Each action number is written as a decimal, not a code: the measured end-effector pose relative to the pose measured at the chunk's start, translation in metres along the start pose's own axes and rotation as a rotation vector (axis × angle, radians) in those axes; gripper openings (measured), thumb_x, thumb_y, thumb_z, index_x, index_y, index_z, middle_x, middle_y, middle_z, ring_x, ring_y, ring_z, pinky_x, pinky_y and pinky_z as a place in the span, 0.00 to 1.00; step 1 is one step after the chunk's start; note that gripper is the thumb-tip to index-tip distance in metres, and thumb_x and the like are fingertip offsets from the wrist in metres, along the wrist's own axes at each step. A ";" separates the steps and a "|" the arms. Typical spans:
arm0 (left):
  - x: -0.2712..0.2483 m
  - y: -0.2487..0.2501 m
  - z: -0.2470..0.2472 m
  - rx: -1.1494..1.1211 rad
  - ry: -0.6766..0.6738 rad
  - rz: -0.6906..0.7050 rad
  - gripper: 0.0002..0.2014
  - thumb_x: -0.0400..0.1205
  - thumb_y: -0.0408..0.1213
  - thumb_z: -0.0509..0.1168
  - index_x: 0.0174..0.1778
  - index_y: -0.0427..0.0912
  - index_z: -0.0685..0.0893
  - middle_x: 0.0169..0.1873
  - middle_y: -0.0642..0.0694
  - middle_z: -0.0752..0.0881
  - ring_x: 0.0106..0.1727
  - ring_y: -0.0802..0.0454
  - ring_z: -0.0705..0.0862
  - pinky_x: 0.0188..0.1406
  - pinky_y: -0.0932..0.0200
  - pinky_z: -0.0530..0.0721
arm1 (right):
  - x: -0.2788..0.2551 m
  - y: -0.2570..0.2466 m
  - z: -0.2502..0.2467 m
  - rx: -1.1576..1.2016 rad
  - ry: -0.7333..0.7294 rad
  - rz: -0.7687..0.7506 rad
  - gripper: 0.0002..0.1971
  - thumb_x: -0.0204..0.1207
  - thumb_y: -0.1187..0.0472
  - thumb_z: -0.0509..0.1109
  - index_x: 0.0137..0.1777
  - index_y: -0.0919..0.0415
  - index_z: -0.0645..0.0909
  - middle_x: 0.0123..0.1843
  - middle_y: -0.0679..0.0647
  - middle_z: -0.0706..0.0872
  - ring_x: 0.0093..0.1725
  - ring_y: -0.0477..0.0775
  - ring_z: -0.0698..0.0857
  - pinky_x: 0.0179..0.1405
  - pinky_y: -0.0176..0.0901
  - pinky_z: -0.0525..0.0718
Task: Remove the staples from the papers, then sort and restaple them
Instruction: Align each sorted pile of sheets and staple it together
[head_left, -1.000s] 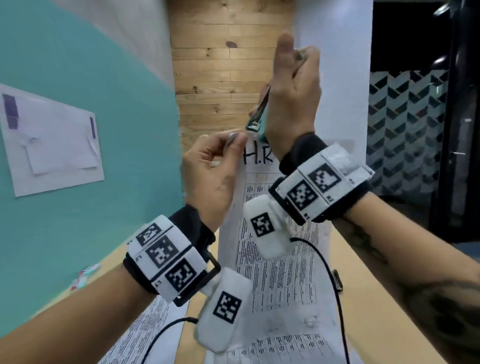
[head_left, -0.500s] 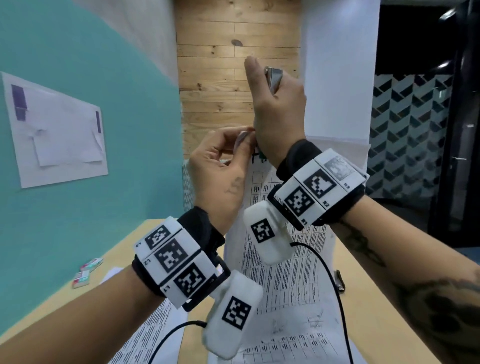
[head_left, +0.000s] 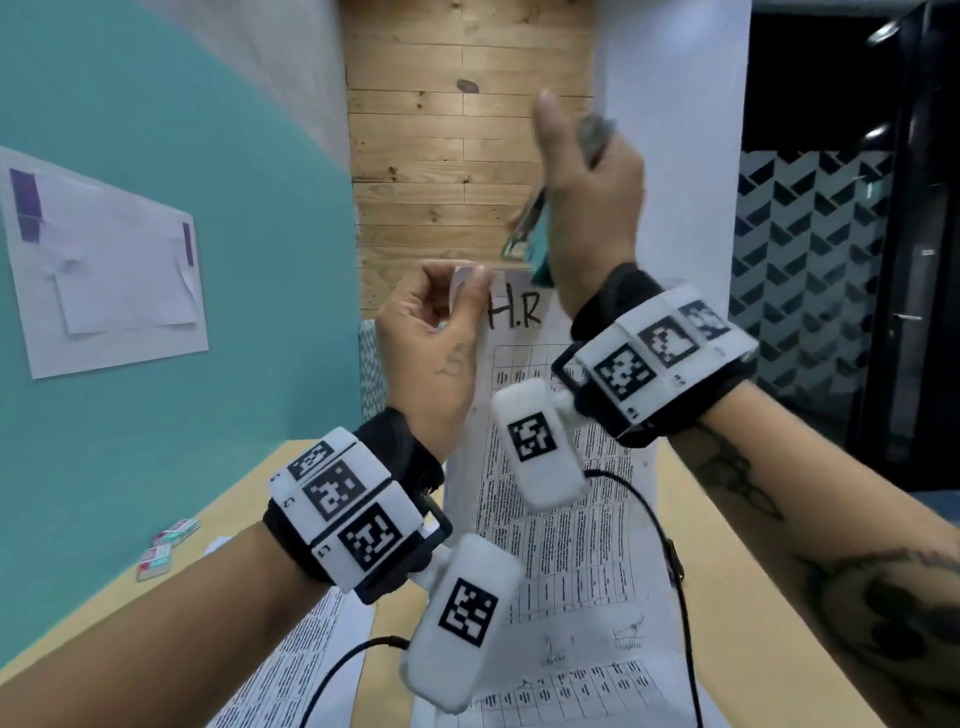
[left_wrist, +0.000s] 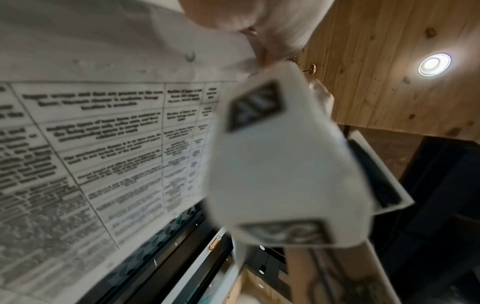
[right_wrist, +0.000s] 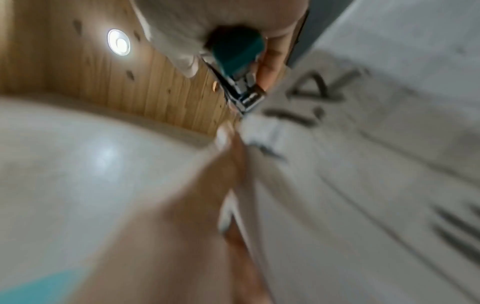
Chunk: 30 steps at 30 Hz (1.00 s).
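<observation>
A stack of printed papers (head_left: 566, 561) marked "H.R" hangs upright in front of me, its lower end on the wooden table (head_left: 769, 613). My left hand (head_left: 441, 312) pinches the top left corner of the papers (left_wrist: 109, 127). My right hand (head_left: 587, 187) grips a teal stapler (head_left: 530, 234), its metal nose pointing down at the top edge of the sheet, just right of the left fingers. In the right wrist view the stapler (right_wrist: 236, 61) has its metal tip close above the folded paper corner (right_wrist: 262, 127). That view is blurred.
More printed sheets (head_left: 291, 660) lie on the table at lower left. Small staple boxes (head_left: 166, 545) sit near the teal wall (head_left: 182, 260). A black clip-like object (head_left: 672, 561) lies right of the papers. A paper (head_left: 104, 260) is taped to the wall.
My right hand lifted and turned the stapler, then brought its nose back down toward the top edge of the papers. The left hand kept pinching the corner and shifted slightly.
</observation>
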<state>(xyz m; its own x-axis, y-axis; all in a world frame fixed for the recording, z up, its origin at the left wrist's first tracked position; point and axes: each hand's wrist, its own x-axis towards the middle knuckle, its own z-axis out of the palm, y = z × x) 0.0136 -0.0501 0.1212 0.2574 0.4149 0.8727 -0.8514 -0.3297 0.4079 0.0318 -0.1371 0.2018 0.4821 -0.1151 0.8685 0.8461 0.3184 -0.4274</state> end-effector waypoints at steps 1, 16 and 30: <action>0.001 -0.001 -0.001 -0.009 -0.005 -0.018 0.08 0.81 0.33 0.65 0.37 0.48 0.77 0.32 0.54 0.79 0.33 0.62 0.76 0.38 0.66 0.78 | 0.004 -0.008 -0.009 0.073 0.061 -0.012 0.16 0.79 0.57 0.67 0.33 0.56 0.66 0.30 0.47 0.71 0.22 0.41 0.72 0.26 0.37 0.80; 0.000 -0.004 -0.010 -0.011 -0.038 -0.012 0.08 0.83 0.35 0.62 0.39 0.50 0.75 0.31 0.55 0.76 0.32 0.65 0.73 0.38 0.69 0.74 | -0.093 0.104 -0.166 -0.131 -0.121 0.719 0.37 0.65 0.32 0.70 0.66 0.58 0.73 0.57 0.57 0.82 0.29 0.47 0.87 0.20 0.35 0.79; -0.046 -0.053 -0.058 0.110 -0.410 -0.613 0.13 0.80 0.48 0.63 0.59 0.52 0.73 0.55 0.58 0.83 0.53 0.68 0.82 0.50 0.69 0.79 | -0.116 0.111 -0.151 -0.166 -0.004 0.790 0.11 0.81 0.57 0.65 0.40 0.61 0.72 0.31 0.57 0.71 0.17 0.44 0.71 0.17 0.34 0.72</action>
<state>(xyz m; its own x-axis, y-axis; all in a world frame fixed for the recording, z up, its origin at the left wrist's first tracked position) 0.0205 -0.0028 0.0437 0.8393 0.2094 0.5017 -0.4556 -0.2328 0.8592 0.1047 -0.2307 0.0158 0.9514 0.0894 0.2946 0.2782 0.1600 -0.9471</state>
